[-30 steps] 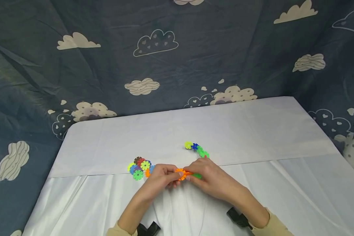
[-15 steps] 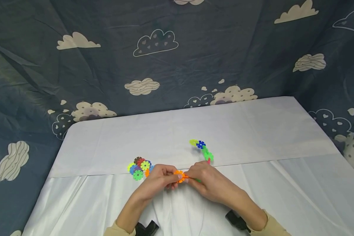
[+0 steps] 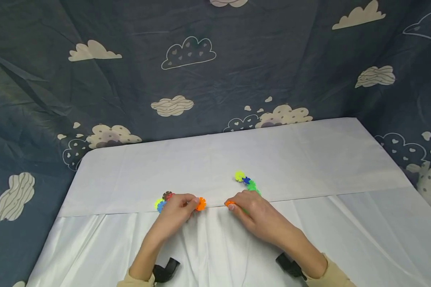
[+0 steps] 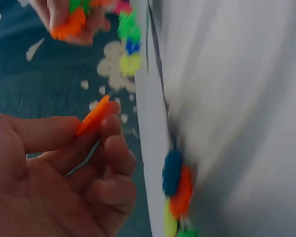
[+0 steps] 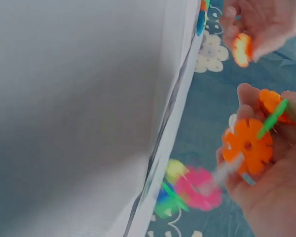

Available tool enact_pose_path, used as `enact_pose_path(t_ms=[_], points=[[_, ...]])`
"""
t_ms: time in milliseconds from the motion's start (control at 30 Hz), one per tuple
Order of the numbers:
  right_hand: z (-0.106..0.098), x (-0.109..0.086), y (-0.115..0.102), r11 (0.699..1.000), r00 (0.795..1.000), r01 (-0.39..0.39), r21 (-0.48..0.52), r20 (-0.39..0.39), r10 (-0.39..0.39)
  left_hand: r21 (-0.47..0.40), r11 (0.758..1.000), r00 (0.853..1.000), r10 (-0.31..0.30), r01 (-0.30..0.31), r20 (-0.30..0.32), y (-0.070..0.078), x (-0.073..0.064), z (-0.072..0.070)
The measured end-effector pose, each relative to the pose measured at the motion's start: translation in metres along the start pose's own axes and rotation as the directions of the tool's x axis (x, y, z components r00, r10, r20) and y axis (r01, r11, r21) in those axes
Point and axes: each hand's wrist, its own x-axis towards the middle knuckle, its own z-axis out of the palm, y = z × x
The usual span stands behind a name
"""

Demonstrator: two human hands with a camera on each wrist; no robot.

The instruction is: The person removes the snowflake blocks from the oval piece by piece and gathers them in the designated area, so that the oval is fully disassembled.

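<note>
My left hand [image 3: 175,210] pinches a single orange notched plastic disc [image 3: 201,204] between thumb and fingers, and the disc appears edge-on in the left wrist view. To its right, my right hand [image 3: 258,214] holds a chain of interlocking discs [image 3: 251,185]. Yellow, blue and green discs stick out beyond the knuckles. In the right wrist view the chain also shows a pink disc [image 5: 200,189], a large orange disc [image 5: 248,146], a green disc [image 5: 273,118] edge-on, and another orange disc [image 5: 270,100] at the fingertips. A gap separates the two hands.
Beside and behind the left hand lies a pile of loose notched discs [image 3: 159,204] in several colours, partly covered by that hand. A white cloth [image 3: 309,159] covers the table. Behind it hangs a dark cloud-patterned curtain [image 3: 129,87]. Black wrist mounts [image 3: 166,270] sit below both wrists.
My left hand has drawn away leftward with its orange disc, parting from the chain and partly covering the pile. The right hand stays nearly in place, while the chain's far end has shifted slightly right.
</note>
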Motion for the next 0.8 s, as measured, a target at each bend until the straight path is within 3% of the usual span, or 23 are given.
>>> enact_pose_path(t_ms=[100,267,467,533,633,800], points=[[-0.001,0.000,0.001,1.000,0.999,-0.027,0.014,0.019,0.027,0.132,0.991,0.998,-0.020,0.027,-0.054,-0.006,0.000,-0.017],[-0.002,0.000,0.002,0.996,0.996,-0.071,0.050,0.048,0.069,0.276,0.958,0.994,-0.050,0.075,-0.097,-0.014,-0.001,-0.037],[-0.003,0.000,0.003,0.986,0.991,-0.115,0.121,0.077,0.106,0.389,0.920,0.984,0.023,0.047,-0.174,-0.012,-0.001,-0.037],[-0.003,0.000,0.002,0.984,0.990,-0.125,0.123,0.086,0.115,0.396,0.918,0.980,0.067,0.013,-0.187,-0.009,-0.002,-0.032],[-0.002,0.000,0.001,0.984,0.987,-0.135,0.120,0.108,0.122,0.396,0.914,0.974,0.163,-0.091,-0.154,-0.001,-0.004,-0.020],[0.000,0.001,0.002,0.985,0.987,-0.102,0.142,0.137,0.082,0.346,0.890,0.949,0.315,-0.296,0.001,0.014,-0.007,0.003]])
